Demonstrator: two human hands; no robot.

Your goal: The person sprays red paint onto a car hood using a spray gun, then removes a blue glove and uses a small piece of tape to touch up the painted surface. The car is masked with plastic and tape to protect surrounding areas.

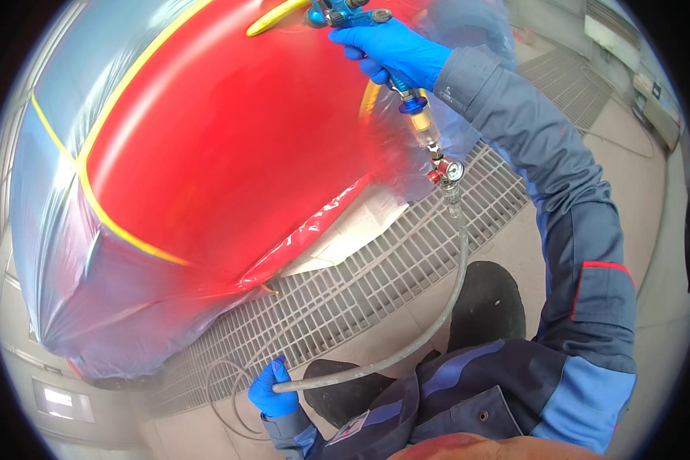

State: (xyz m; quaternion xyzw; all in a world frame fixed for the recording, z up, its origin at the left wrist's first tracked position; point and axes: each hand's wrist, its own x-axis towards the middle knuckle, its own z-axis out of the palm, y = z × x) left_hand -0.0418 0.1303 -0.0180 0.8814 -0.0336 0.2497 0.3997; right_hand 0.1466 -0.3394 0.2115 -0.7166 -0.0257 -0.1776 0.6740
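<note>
My right hand (395,47), in a blue glove, is wrapped round the handle of a blue spray gun (343,14) at the top of the view. Under the handle hang a small clear filter (422,125) and a pressure gauge (454,170) with red fittings. From there a grey air hose (360,371) curves down to my left hand (269,391), also gloved in blue and closed round it low in the view. The gun is beside a glossy red car body panel (222,138), edged by yellow masking tape (113,222). The gun's nozzle end is partly cut off by the frame.
Clear masking film (69,284) drapes around the panel. A pale paper sheet (349,230) sticks out below it, over a metal floor grating (376,280). Hose loops (221,383) lie on the floor beyond my left hand. A grey box (655,111) stands at the far right.
</note>
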